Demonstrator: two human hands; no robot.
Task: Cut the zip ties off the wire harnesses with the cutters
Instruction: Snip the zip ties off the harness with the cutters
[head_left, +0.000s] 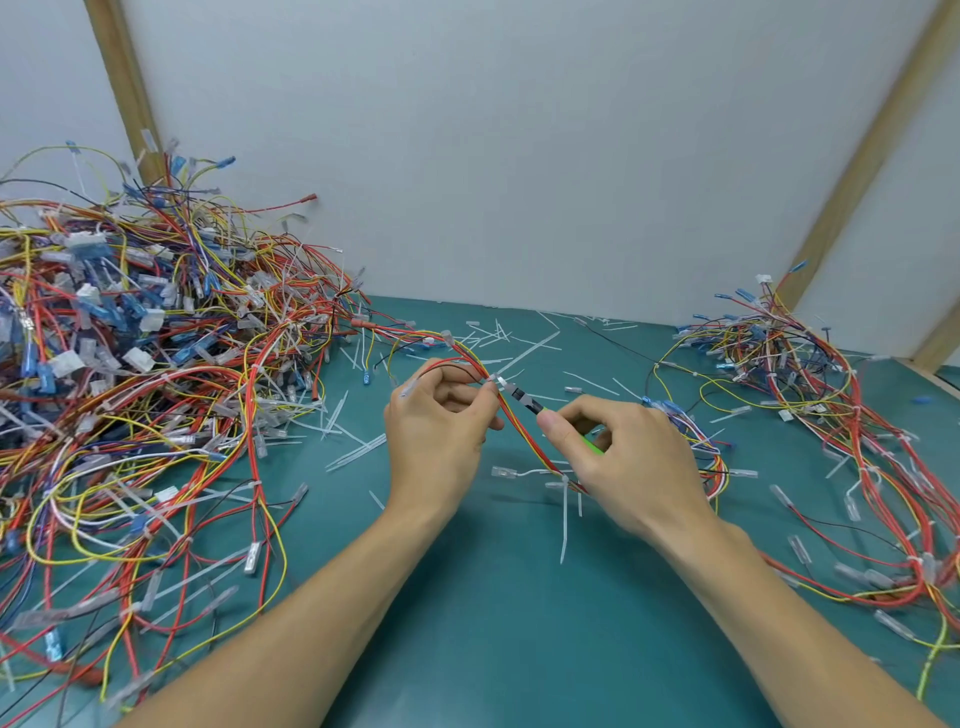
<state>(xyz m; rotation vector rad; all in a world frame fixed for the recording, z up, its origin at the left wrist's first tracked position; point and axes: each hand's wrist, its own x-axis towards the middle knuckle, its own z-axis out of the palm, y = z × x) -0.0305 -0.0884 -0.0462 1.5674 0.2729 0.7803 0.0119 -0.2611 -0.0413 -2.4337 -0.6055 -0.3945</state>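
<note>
**Cutters at a zip tie on the held harness**

The left hand (441, 415) pinches a harness (519, 426) above the green surface (467, 597). The right hand (623, 457) grips the cutters (527, 402), their tip at a white zip tie (500, 382). Cut ties (519, 343) lie behind. A large pile (130, 364) is left, a smaller pile (831, 395) right.

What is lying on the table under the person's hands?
Green table, cut zip tie pieces and a clear terminal show. Directly beneath both hands is hidden.
</note>
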